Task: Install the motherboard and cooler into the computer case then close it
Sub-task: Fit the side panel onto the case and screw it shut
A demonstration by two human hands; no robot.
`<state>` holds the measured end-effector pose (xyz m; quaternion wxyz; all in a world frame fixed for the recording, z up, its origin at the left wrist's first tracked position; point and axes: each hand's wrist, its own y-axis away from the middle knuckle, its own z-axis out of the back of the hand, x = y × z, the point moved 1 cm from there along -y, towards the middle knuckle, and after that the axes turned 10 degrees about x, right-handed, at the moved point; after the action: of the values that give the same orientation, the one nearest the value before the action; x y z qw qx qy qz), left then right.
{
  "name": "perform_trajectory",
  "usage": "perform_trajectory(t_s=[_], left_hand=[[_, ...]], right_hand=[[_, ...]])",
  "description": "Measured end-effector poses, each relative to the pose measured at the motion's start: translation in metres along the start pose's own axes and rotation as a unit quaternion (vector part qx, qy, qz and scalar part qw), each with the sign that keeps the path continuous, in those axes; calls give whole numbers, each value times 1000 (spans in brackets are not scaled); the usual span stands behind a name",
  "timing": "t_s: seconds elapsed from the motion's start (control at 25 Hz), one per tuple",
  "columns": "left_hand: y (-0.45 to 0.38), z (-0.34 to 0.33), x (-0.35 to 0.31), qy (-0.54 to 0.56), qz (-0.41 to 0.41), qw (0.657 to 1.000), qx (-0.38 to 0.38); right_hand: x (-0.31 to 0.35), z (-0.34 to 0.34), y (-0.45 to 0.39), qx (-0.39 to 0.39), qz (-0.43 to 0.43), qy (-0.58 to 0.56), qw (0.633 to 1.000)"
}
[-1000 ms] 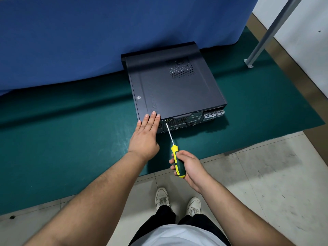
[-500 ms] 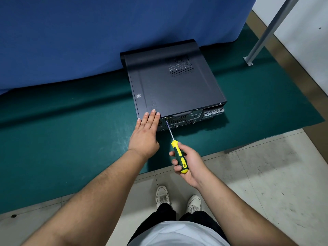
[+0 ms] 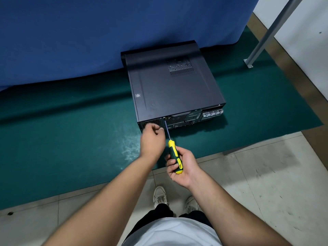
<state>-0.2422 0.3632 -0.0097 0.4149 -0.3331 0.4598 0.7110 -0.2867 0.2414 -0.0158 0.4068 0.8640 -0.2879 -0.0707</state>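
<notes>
One computer case (image 3: 174,86) is shown lying flat on a green mat (image 3: 71,139) on the floor, its side panel already fitted, so the closing step is judged to be in hand. The tip of one yellow-and-green screwdriver (image 3: 174,157) is set at the upper edge of the rear face, where a panel screw is presumed to sit; the screw itself is too small to be made out. The handle is grasped by the right hand (image 3: 181,166). The left hand (image 3: 152,139) is curled beside the shaft, apparently holding nothing. Turning with axial pressure is called for next. Two shoes (image 3: 160,196) are counted below.
</notes>
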Motion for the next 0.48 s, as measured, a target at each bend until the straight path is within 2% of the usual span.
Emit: perform_trajectory(t_s=[0.04,0.08,0.12,0.16,0.24,0.4,0.48], left_hand=[[1,-9,-4,131,102,983,76],[0,-14,-5,236,174,946,137],[-3,-14,-7,293,199,919,173],[-9,-12,-8,310,199,910,189],[-17,-3,-10,295,187,917,192],[-24,-2,-10,237,193,937,168],[-28,-7,-11,206,195,949,137]], right_hand=[[0,-1,-2,-3,-7,-10,1000],[-2,-1,-2,-3,-10,-20,1000],[-3,0,-3,-3,-9,-28,1000],[-3,0,-2,-1,-4,-32,999],[-2,2,2,-2,26,-13,1000],[-8,6,10,-22,144,54,988],[-13,10,11,-56,195,71,977]])
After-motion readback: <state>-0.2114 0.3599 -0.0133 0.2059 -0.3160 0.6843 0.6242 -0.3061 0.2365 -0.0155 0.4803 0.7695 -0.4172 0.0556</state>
